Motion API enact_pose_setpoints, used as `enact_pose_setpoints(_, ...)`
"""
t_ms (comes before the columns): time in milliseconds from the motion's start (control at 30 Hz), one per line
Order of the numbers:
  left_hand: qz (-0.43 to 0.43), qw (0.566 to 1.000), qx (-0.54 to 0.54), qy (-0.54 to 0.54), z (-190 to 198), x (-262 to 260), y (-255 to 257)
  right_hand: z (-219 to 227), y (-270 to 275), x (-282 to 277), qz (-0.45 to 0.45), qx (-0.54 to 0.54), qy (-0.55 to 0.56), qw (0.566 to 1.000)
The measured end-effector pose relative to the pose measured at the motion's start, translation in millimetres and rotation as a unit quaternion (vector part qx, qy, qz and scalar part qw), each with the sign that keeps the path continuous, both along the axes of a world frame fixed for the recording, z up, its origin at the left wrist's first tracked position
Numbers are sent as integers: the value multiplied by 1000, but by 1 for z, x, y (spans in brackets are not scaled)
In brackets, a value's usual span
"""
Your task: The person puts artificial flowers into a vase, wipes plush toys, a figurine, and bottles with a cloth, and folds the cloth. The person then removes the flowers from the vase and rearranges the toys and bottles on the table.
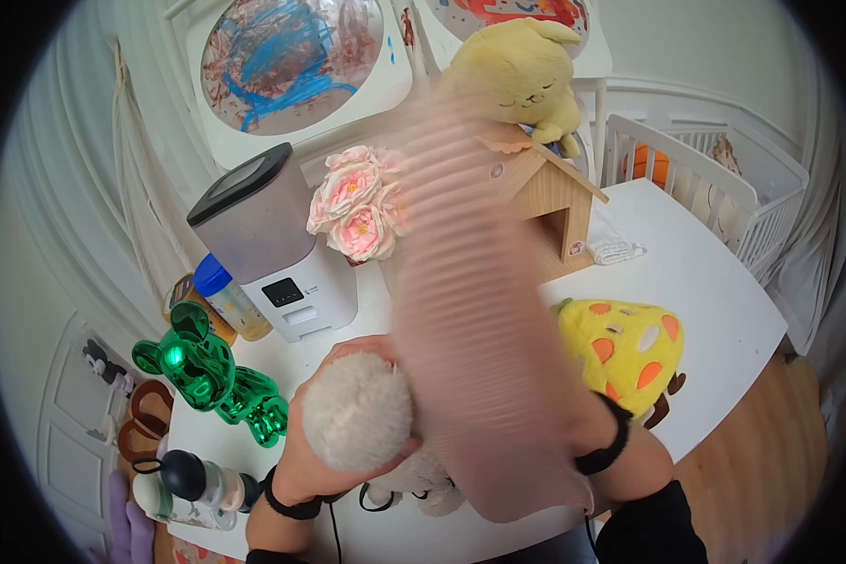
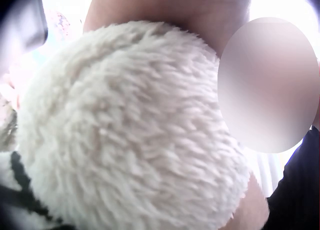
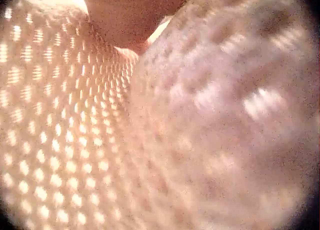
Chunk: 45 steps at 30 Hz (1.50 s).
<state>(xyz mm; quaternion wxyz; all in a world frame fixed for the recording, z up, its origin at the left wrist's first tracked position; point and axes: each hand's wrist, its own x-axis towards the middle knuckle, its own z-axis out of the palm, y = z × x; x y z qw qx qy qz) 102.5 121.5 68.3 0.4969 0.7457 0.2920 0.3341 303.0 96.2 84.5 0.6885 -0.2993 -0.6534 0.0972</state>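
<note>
My left hand (image 1: 296, 451) grips a round, fluffy, off-white plush ball (image 1: 357, 414), which fills most of the left wrist view. Grey plush parts (image 1: 432, 484) show beneath that hand over the table. A long pink ribbed, open-mesh cloth (image 1: 479, 357) rises blurred in front of my right hand (image 1: 587, 423), just right of the fluffy ball. The cloth hides the right hand's fingers, so I cannot tell how they hold it. In the right wrist view, mesh folds (image 3: 65, 140) cover nearly everything.
On the white table (image 1: 724, 301) stand a pet feeder (image 1: 273, 244), pink roses (image 1: 357, 202), a shiny green bear figure (image 1: 211, 376), bottles (image 1: 221, 484) and a wooden house (image 1: 555, 207) under a yellow plush (image 1: 517, 75). A yellow spotted plush (image 1: 625, 348) lies beside my right forearm.
</note>
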Motion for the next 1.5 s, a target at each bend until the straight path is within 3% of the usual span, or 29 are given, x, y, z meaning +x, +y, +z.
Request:
enact_pose_setpoints(67,14,999,30,-9,-41,-27,9,-5,5,-6,-7,26,-5,1000)
enact_pose_setpoints(100,31,998,56,-26,-53,-36,15,-10,6,-10,61,-58,14,996)
enact_pose_setpoints(133,-5,995,68,68,-46,-35,14,-14,7,-13,131,-142,32,981)
enact_pose_setpoints(267,0,988,107,107,-20,-19,10,-5,-5,-12,140,-191,78,968)
enact_pose_setpoints(333,-58,967,247,-15,-16,-12,18,-1,-11,-11,132,-227,85,961)
enact_pose_setpoints(467,-142,960,235,-57,-10,-3,30,-17,-4,-8,220,-224,173,934)
enact_pose_setpoints(567,-87,981,151,-80,-1,3,17,-15,-6,-8,151,-178,120,965)
enact_pose_setpoints(633,-52,957,281,-43,-1,3,19,-12,-9,-7,105,-148,85,980)
enact_pose_setpoints(667,-51,958,280,-42,0,1,16,-10,-10,-8,83,-133,68,985)
enact_pose_setpoints(733,77,974,181,-113,2,-1,8,-5,-10,-10,40,-99,29,994)
enact_pose_setpoints(767,78,974,182,-114,4,-3,10,-2,-10,-11,18,-82,8,996)
enact_pose_setpoints(833,181,951,113,-222,6,-9,16,4,-8,-13,-25,-47,-33,998)
enact_pose_setpoints(967,243,933,112,-240,-7,4,12,12,-4,-18,-115,26,-115,986)
enact_pose_setpoints(1000,436,788,433,29,-54,-26,42,3,-5,-27,-116,26,-116,986)
enact_pose_setpoints(1033,435,789,433,29,-52,-24,41,-10,-7,-42,-140,-6,-156,978)
enact_pose_setpoints(1067,397,833,385,-23,-47,-22,36,-22,-8,-50,-162,-38,-196,966)
enact_pose_setpoints(1133,317,898,280,-122,-32,-16,21,-22,-5,-47,-160,-30,-202,966)
enact_pose_setpoints(1200,227,932,167,-226,-18,-8,8,-24,1,-48,-169,5,-177,970)
enact_pose_setpoints(1233,178,938,107,-276,-13,-4,6,-27,4,-45,-169,5,-180,969)
enact_pose_setpoints(1367,203,923,135,-298,-10,2,5,-34,7,-32,-88,-1,-148,985)
enact_pose_setpoints(1433,198,917,145,-314,-11,-2,8,-30,9,-22,66,-121,-52,989)
enact_pose_setpoints(1467,187,914,145,-329,-13,-8,10,-28,13,-21,66,-121,-52,989)
enact_pose_setpoints(1500,177,911,143,-344,-15,-14,13,-26,18,-20,133,-156,52,977)
